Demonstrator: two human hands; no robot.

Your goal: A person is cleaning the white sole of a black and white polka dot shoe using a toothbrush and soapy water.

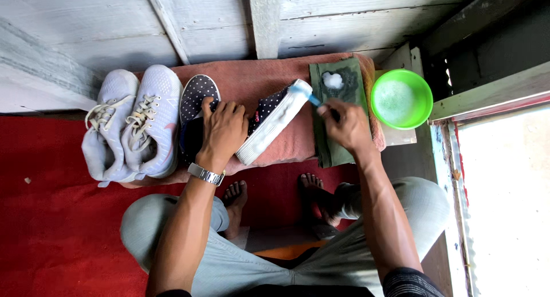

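The left hand (pixel 222 128) lies clamped over the dark polka-dot shoe (pixel 269 116), which rests tipped on its side near the middle of the pink towel (pixel 252 79), its white sole facing the right hand. The shoe's long axis slants from near the towel's front edge up toward the far right. There the right hand (pixel 346 125), fingers pinched shut on a blue brush (pixel 306 93), meets its toe end
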